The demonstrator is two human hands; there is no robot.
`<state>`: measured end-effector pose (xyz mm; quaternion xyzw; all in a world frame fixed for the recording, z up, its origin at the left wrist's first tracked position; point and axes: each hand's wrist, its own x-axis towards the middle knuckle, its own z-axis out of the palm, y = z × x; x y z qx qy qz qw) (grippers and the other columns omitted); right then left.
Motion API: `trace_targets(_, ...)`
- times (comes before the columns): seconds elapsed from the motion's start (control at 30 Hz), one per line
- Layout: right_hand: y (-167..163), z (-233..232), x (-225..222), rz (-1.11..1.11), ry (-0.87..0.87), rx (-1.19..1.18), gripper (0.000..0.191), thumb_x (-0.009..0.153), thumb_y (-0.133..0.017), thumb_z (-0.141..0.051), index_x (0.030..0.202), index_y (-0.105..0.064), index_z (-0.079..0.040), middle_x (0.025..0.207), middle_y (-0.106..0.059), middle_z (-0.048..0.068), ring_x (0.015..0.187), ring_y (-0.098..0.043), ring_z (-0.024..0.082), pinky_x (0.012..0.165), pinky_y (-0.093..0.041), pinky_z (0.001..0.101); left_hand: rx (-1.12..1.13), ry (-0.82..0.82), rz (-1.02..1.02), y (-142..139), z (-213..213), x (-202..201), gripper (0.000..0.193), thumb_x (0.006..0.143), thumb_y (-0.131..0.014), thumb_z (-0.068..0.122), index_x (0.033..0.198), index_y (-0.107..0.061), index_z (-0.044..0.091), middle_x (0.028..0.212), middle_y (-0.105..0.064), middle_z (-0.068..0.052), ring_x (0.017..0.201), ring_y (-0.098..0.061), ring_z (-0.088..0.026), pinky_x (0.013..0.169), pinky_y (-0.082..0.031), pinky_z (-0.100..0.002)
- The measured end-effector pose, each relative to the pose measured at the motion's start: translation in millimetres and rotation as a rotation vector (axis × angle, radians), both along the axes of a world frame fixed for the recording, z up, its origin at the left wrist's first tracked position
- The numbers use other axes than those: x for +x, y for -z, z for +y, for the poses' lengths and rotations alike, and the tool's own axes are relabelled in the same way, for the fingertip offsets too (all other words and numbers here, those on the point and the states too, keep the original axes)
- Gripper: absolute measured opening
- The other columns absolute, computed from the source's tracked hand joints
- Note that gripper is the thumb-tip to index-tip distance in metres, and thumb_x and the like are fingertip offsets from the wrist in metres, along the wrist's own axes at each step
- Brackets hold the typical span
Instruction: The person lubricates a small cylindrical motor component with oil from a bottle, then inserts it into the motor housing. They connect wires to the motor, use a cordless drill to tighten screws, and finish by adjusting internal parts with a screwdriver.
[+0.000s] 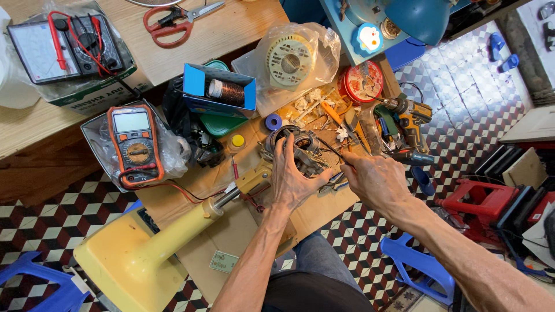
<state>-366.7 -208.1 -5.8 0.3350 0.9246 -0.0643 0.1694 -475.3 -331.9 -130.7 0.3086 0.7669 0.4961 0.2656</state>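
Left hand [291, 180]: fingers closed over round grey metal motor stator [296, 149], steadying it on cardboard-covered worktop [231, 231].
Right hand [374, 179]: fingers pinched shut on thin dark probe [329, 148], tip at windings.
Technique: brace stator firmly; work tip gently.
Nearby: orange multimeter [134, 144], left.

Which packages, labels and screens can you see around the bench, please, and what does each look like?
Orange multimeter: left of the left hand, grey screen, in clear plastic.
Analogue meter: top left, black, white dial, red leads.
Blue box: open, holding a copper wire spool.
Clear bag: top centre, cream round part inside.
Green label: small rectangle on the cardboard.
Red round tin: beyond the right hand.
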Motion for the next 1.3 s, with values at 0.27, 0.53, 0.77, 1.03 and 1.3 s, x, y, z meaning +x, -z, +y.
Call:
trace_targets(0.27,0,-1,-4,0.059,0.086,-0.083,0.031,0.096,-0.060,-0.034,0.117,-0.074,-0.016,0.081,-0.075,0.019,0.070,-0.073,0.035,0.066,-0.058,0.0477,0.010,-0.024,-0.011,-1,-1,-4,0.122,0.064,-0.088,0.055,0.155,-0.029,-0.002,0.155,-0.031,-0.030,0.143,-0.039,-0.045,0.111,-0.043,-0.051)
trace_targets(0.53,-5,1,-11,0.031,0.290,-0.202,0.032,0.096,-0.061,-0.034,0.116,-0.076,-0.014,0.076,-0.075,0.018,0.063,-0.074,0.031,0.061,-0.058,0.0438,-0.011,-0.001,-0.060,1,-2,-5,0.123,0.063,-0.088,0.055,0.156,-0.028,0.000,0.155,-0.029,-0.030,0.142,-0.038,-0.046,0.108,-0.044,-0.053)
trace_targets(0.77,-5,5,-12,-0.003,0.342,-0.215,0.034,0.095,-0.062,-0.037,0.120,-0.075,-0.018,0.076,-0.075,0.018,0.063,-0.074,0.031,0.064,-0.059,0.0431,0.022,-0.014,-0.049,1,-3,-2,0.122,0.066,-0.087,0.055,0.156,-0.027,0.000,0.156,-0.028,-0.029,0.145,-0.037,-0.045,0.111,-0.043,-0.053)
trace_targets(1.03,-1,-2,5,0.096,0.243,-0.128,0.035,0.095,-0.062,-0.040,0.119,-0.078,-0.020,0.086,-0.074,0.020,0.080,-0.073,0.037,0.075,-0.057,0.0478,0.036,0.145,0.107,14,-40,-25,0.140,0.060,-0.094,0.061,0.160,-0.018,-0.001,0.164,-0.019,-0.032,0.153,-0.023,-0.043,0.122,-0.028,-0.051)
trace_targets(1.3,2,-10,19,0.022,0.272,-0.111,0.039,0.095,-0.059,-0.040,0.128,-0.074,-0.023,0.074,-0.073,0.024,0.074,-0.073,0.037,0.080,-0.057,0.0478,0.098,0.309,0.310,57,-55,-43,0.126,0.063,-0.092,0.060,0.160,-0.030,0.006,0.165,-0.033,-0.022,0.151,-0.036,-0.040,0.124,-0.032,-0.048)
